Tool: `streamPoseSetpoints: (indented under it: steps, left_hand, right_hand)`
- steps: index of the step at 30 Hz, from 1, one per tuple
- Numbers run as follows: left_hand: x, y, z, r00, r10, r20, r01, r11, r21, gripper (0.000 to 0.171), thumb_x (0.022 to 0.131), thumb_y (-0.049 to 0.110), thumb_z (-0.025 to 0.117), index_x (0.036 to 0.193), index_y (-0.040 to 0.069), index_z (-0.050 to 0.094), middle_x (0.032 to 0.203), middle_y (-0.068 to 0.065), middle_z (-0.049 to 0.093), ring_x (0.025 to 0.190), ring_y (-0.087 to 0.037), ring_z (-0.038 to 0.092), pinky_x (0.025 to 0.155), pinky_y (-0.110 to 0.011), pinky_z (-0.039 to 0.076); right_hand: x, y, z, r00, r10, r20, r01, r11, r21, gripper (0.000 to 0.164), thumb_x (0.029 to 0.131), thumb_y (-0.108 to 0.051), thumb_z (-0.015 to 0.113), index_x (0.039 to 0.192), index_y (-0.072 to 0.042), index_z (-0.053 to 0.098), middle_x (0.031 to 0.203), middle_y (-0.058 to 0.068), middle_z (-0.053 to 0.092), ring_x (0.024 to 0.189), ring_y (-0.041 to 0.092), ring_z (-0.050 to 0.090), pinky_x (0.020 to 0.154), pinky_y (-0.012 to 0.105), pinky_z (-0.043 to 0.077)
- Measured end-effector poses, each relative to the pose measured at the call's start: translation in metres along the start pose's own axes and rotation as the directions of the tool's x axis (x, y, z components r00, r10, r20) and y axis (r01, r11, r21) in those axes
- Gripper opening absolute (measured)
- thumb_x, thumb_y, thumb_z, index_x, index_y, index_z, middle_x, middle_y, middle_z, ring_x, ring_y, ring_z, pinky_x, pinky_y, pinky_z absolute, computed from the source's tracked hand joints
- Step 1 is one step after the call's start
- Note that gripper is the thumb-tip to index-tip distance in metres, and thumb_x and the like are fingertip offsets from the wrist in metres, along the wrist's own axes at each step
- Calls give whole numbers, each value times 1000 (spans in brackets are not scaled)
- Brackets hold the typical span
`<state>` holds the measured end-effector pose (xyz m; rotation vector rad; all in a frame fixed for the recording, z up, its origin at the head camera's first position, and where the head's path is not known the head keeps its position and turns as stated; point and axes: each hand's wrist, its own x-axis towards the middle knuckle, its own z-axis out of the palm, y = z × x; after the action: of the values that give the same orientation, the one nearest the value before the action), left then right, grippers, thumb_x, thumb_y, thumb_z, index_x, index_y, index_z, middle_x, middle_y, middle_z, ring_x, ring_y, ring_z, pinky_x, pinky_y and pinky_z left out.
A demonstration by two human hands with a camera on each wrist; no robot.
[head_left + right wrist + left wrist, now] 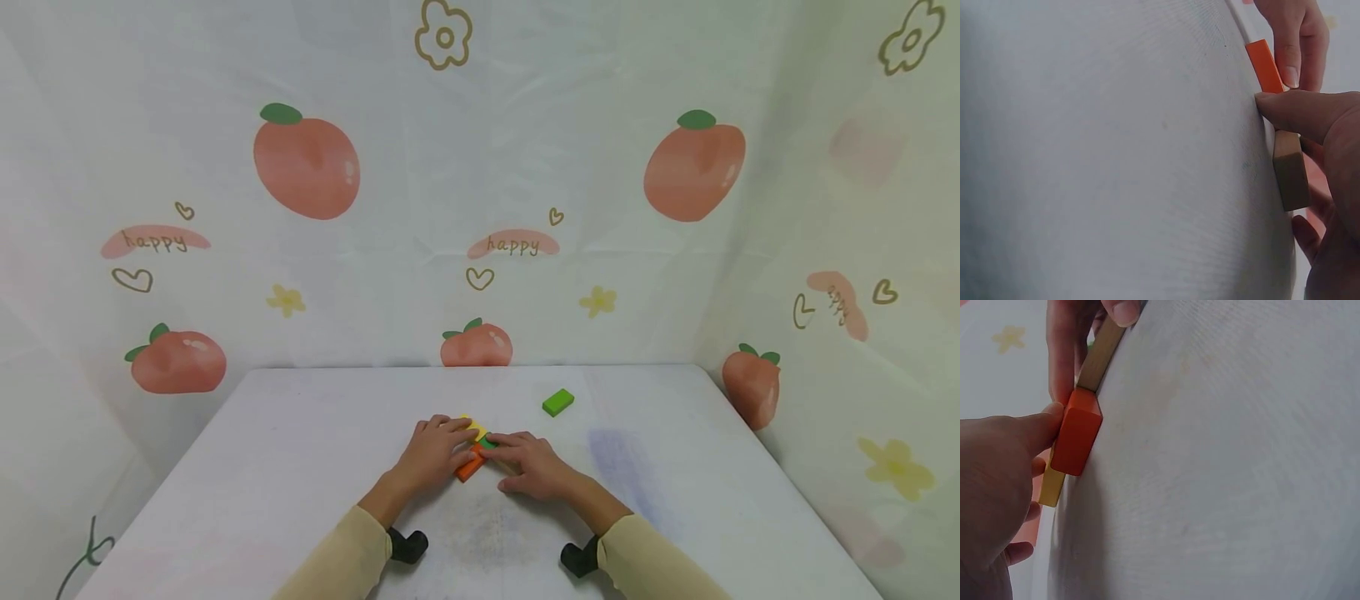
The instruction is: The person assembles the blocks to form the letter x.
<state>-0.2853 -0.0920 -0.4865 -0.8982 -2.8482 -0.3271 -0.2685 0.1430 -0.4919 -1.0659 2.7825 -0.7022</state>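
a: your left hand [433, 450] is grasping a smooth, square-edged orange block [1077, 434], fingers curling behind one yellow block [1052, 489].
b: your right hand [534, 467] is holding one bare wooden block [1291, 172], its end meeting the orange.
a: one green block [487, 442] is peeking out between your hands, mid-table [285, 467].
b: a second, oblong green block [558, 402] is lying alone near the far edge, right of centre, making five blocks.
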Motion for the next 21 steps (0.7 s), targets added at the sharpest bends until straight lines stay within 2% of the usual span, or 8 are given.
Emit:
streamPoseSetpoints:
  steps: [21]
  left_hand:
    - [-3, 2, 2, 1000, 19, 0, -19, 1000, 16, 44, 97, 41, 56, 135, 20, 60, 139, -5, 53, 121, -31, 45, 92, -51, 36]
  right_hand:
    - [2, -4, -5, 1000, 5, 16, -5, 1000, -16, 53, 87, -24, 74, 137, -26, 58, 146, 1, 46, 126, 25, 44, 92, 51, 38]
